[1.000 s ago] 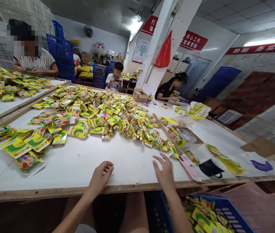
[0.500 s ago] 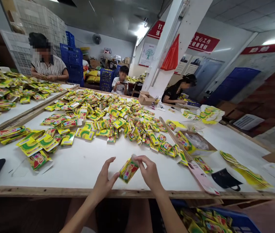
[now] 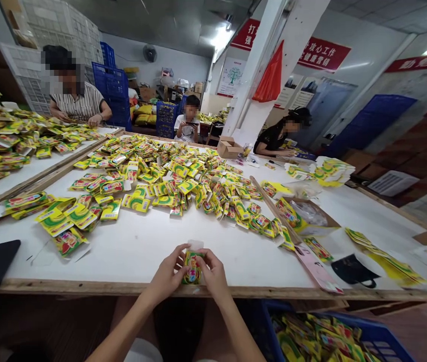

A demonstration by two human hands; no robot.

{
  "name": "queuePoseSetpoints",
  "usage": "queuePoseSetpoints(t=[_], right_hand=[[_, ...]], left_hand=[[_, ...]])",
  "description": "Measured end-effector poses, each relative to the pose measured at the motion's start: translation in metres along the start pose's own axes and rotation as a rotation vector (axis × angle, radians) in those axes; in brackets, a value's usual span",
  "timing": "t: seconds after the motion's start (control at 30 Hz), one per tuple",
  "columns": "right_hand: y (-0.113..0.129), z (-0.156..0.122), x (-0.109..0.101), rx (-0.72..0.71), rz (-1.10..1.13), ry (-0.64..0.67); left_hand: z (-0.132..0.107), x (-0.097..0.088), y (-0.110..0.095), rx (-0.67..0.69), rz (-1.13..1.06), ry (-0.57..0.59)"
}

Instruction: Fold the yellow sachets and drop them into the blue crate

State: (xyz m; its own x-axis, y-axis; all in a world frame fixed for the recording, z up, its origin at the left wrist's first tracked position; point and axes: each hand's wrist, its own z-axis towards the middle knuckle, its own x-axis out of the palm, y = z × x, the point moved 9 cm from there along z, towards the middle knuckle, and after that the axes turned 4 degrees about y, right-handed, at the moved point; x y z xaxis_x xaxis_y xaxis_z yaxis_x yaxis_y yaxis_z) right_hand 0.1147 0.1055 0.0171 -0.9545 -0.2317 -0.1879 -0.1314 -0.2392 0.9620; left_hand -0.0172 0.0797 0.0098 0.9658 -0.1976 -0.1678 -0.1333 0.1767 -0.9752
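Note:
Between my two hands, close to the table's front edge, is a small yellow-green printed carton [image 3: 192,267] with its white end flap standing up at the far end. My left hand [image 3: 171,269] grips its left side, thumb on the near part of the front face. On the other side my right hand [image 3: 211,271] holds the right edge, fingers near the upper corner. Beyond my hands spreads a large heap of similar cartons [image 3: 183,183], many with white flaps open. A smaller cluster of cartons [image 3: 66,218] lies to the left.
A wooden strip [image 3: 273,211] divides the table on the right. Past it lie an open box [image 3: 321,213], a pink printed strip [image 3: 319,269], a black mask [image 3: 354,269] and flat yellow cartons [image 3: 385,256]. A blue crate [image 3: 382,342] of cartons stands below. Three people sit across the table.
My left hand has closed onto the carton, which my right hand alone held before. The carton has turned more upright and moved slightly left and nearer the table edge.

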Motion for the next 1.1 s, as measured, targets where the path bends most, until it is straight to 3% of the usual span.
queuePoseSetpoints(t=[0.17,0.37,0.7,1.1], right_hand=[[0.009,0.011,0.003,-0.032,-0.105,0.007],[0.003,0.003,-0.003,-0.049,0.029,-0.085],[0.018,-0.005,-0.005,-0.096,-0.109,-0.059],[0.021,0.004,-0.006,-0.055,-0.159,-0.125]], left_hand=[[0.01,-0.004,-0.005,0.042,-0.05,-0.037],[0.011,-0.002,-0.013,0.114,-0.13,-0.098],[0.006,-0.008,-0.021,0.111,0.033,-0.167],[0.013,-0.011,-0.016,-0.009,-0.058,-0.274]])
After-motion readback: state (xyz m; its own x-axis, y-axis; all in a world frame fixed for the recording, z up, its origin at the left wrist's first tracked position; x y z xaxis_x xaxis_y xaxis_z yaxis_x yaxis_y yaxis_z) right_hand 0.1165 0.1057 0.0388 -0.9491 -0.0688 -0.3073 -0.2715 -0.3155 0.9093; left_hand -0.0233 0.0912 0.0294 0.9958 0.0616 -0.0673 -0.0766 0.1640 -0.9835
